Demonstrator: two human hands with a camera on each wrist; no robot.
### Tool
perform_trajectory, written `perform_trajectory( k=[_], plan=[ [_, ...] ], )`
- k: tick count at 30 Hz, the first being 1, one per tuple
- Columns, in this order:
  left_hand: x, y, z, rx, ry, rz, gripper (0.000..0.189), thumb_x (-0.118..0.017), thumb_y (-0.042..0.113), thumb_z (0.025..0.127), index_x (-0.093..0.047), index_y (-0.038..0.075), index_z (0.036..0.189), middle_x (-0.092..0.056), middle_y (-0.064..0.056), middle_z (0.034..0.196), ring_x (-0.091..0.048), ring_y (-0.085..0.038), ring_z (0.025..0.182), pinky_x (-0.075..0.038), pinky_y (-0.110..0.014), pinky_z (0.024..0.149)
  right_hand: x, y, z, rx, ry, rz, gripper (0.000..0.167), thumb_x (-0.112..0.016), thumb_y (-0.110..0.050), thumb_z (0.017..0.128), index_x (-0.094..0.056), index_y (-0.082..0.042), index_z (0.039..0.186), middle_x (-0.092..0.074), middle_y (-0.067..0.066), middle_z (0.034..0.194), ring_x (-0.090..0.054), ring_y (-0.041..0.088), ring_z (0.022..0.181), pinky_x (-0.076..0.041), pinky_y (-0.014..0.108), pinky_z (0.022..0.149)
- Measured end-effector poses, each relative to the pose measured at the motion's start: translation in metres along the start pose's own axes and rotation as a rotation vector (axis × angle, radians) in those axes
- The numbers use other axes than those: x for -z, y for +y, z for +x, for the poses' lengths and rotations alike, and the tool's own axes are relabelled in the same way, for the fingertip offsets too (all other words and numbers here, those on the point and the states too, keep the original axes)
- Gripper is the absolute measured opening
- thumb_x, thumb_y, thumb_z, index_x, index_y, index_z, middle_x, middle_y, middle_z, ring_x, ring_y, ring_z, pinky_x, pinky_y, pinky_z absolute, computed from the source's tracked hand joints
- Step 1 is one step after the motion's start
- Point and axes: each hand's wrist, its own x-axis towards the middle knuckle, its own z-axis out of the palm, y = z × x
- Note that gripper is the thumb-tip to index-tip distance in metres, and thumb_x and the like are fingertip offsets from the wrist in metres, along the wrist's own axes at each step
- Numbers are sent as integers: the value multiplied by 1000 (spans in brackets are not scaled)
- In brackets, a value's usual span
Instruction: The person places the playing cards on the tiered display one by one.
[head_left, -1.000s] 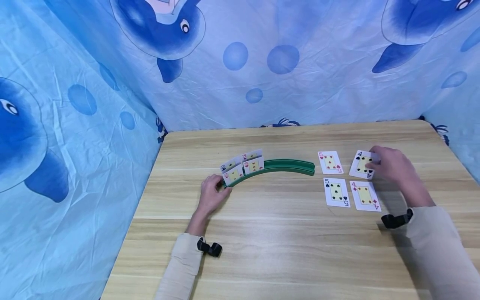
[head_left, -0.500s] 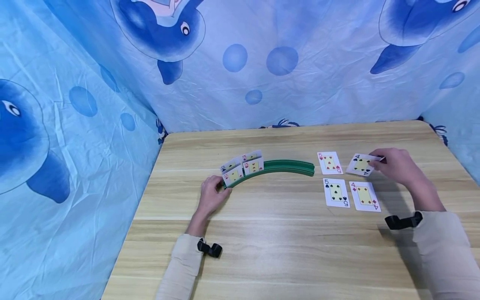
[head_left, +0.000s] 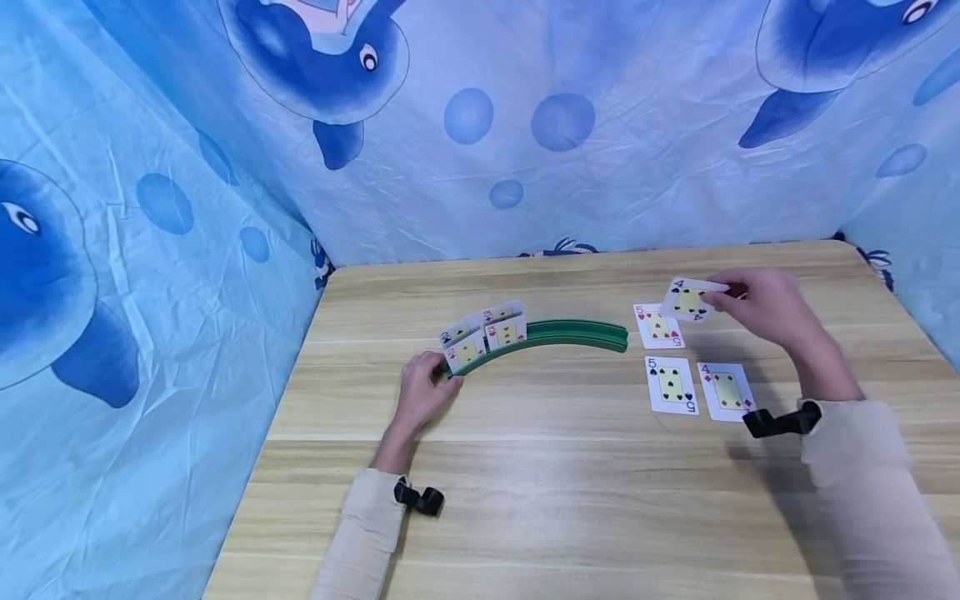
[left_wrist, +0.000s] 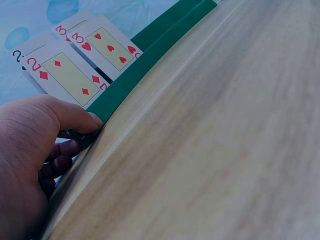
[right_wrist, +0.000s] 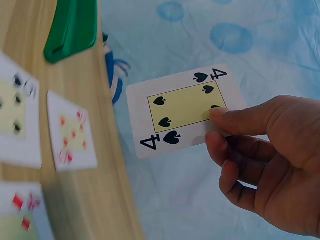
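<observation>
My right hand (head_left: 768, 304) pinches the four of spades (right_wrist: 182, 110) between thumb and fingers, lifted off the table. In the head view that card overlaps the five of hearts (head_left: 654, 331). A curved green card holder (head_left: 577, 332) stands at the middle of the table. My left hand (head_left: 423, 389) grips its left end, thumb on the front face. In the holder lean the two of diamonds (left_wrist: 65, 79) and three of hearts (left_wrist: 106, 47) in front. Behind them, partly covered, are a black-suited two (left_wrist: 30, 44) and a red three (left_wrist: 67, 26).
The five of spades (head_left: 671, 386) and four of diamonds (head_left: 724, 390) lie face up on the wooden table (head_left: 525, 500), near the five of hearts. A blue whale-print cloth (head_left: 435, 192) hangs behind and to the sides.
My right hand has picked the four of spades up from the table and carried it up and left, over the five of hearts. The left hand stays on the holder's end.
</observation>
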Motion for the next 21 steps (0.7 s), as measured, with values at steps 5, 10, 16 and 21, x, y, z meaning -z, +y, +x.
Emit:
perform_trajectory(
  k=[5,10,16,21],
  plan=[
    [-1,-2,0,-2,2,0,36,-80,13,79,-70,1,111,-71,-17,109,-60,-33,101,-37,-52,104,-2,-17,12,46,10,40,26,-69,-9,92,-71,6,114,-74,25,94,-65,18,75,-43,21,58],
    [0,1,0,-11,9,8,36,-80,13,78,-70,1,111,-71,-17,110,-60,-34,102,-38,-52,102,-4,-32,22,71,13,85,23,-68,-8,93,-72,4,112,-74,22,92,-54,-4,69,-42,20,60],
    [0,2,0,-23,18,13,35,-79,13,78,-70,1,110,-71,-17,109,-60,-33,101,-39,-50,98,-7,-49,33,88,-16,122,23,-66,-10,94,-72,2,114,-73,20,92,-53,5,68,-41,22,60],
    [-1,1,0,-25,18,7,35,-79,13,79,-70,0,110,-71,-18,110,-60,-34,102,-39,-52,100,-14,-64,42,125,-32,153,23,-67,-9,94,-72,2,113,-73,21,96,-59,15,74,-44,19,63]
  ],
)
